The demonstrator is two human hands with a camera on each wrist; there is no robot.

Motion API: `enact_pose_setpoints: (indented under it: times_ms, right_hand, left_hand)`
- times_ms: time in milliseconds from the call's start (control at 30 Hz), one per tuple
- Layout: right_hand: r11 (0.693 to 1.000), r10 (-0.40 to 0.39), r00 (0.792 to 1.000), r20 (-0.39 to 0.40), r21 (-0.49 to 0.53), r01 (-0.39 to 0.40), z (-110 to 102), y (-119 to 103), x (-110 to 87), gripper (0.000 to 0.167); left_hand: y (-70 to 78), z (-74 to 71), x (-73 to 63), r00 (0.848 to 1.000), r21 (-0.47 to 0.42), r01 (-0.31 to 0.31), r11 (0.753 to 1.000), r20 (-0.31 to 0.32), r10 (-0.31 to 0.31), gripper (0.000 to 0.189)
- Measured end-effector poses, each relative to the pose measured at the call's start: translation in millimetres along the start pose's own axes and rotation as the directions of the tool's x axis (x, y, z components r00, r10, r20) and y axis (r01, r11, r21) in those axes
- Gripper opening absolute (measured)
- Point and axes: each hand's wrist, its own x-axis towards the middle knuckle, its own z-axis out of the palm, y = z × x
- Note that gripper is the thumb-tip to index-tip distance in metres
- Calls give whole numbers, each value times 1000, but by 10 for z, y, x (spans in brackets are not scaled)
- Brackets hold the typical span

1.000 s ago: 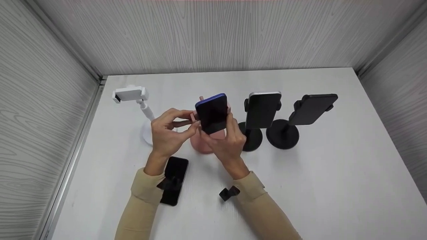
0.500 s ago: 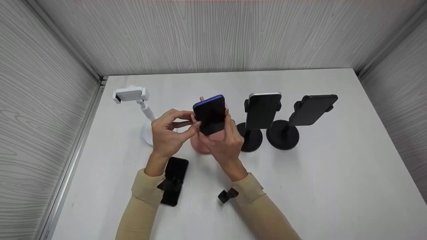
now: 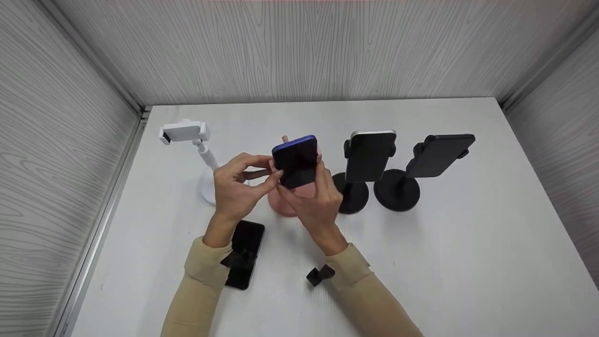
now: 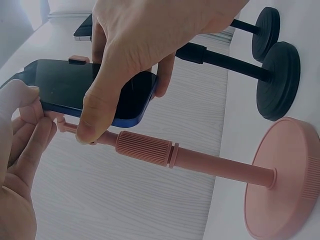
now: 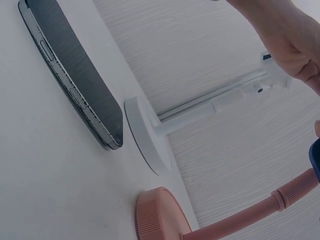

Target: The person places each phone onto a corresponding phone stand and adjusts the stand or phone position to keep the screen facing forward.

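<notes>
A blue-edged phone sits tilted at the head of a pink phone stand, above its round base. My right hand grips the phone's lower end, thumb on one side and fingers on the other, clearest in the left wrist view. With thumb and fingers, my left hand pinches the pink clamp at the phone's left edge. Another small pink clamp piece shows at the opposite edge. The joint behind the phone is hidden. In the right wrist view only a corner of this phone appears.
To the left stands a white phone stand with nothing in its clamp. Two black stands on the right hold a silver-edged phone and a black phone. A further phone lies on the table, partly under my left forearm.
The phone and my right hand have shifted slightly left and down since the first frame, and the clamp's right side sits closer to the phone. My left hand keeps its pinch.
</notes>
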Motion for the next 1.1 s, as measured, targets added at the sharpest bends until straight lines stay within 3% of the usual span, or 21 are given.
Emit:
enact_pose_setpoints:
  times_ms: [233,667,1100]
  right_hand:
    - [998,-27,1000,1,-49,27,-8,4,21,102]
    - [1000,-10,1000,25,19,9,-55,5,30,105]
    - [971,14,997,74,236,-31,-135,102,-10,90]
  left_hand:
    - [4,-3,3,1000,-14,4,1000,4,-4,30]
    - [-13,-20,-7,1000,31,-4,1000,18,4,30]
    - [-12,-23,-7,1000,15,2,1000,16,-2,29]
